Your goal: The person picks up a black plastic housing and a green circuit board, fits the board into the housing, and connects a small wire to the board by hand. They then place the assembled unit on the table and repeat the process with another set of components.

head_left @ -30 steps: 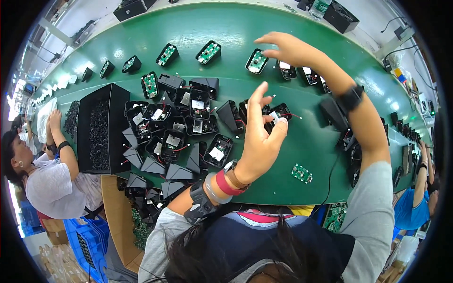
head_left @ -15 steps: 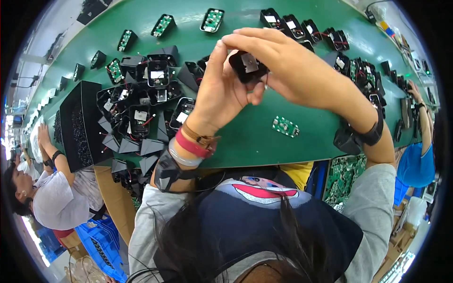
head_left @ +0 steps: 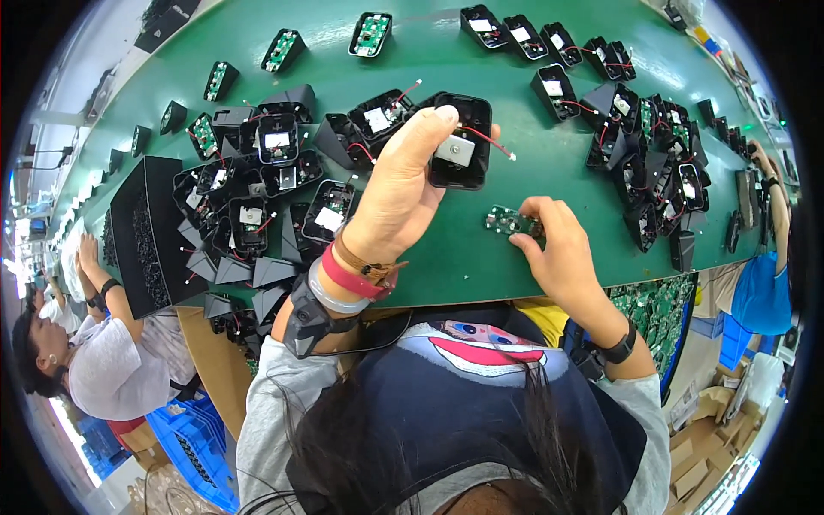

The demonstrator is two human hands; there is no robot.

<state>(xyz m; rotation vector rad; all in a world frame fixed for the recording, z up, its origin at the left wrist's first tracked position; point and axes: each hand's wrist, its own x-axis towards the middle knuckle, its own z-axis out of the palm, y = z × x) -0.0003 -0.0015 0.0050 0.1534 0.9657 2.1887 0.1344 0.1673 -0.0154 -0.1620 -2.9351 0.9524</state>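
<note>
My left hand (head_left: 403, 167) grips a black plastic housing (head_left: 472, 176), its open side facing up. Inside it sits a silvery metal block (head_left: 456, 150), and a thin red wire (head_left: 485, 139) with a small white plug sticks out over the rim. On the green table to the right, my right hand (head_left: 556, 245) has its thumb and fingers closed round the right end of a small green circuit board (head_left: 500, 219). The fingertips partly cover that end of the board.
Black housings (head_left: 249, 215) pile up at the left, with more (head_left: 652, 172) at the right and along the far side. A black box of small dark parts (head_left: 146, 240) stands at left. Boards fill a tray (head_left: 648, 322) by the table edge. Co-workers (head_left: 120, 352) sit on both sides.
My right hand has left the housing and moved down right to the circuit board, gripping it. The housing, still in my left hand, now shows its open inside and red wire.
</note>
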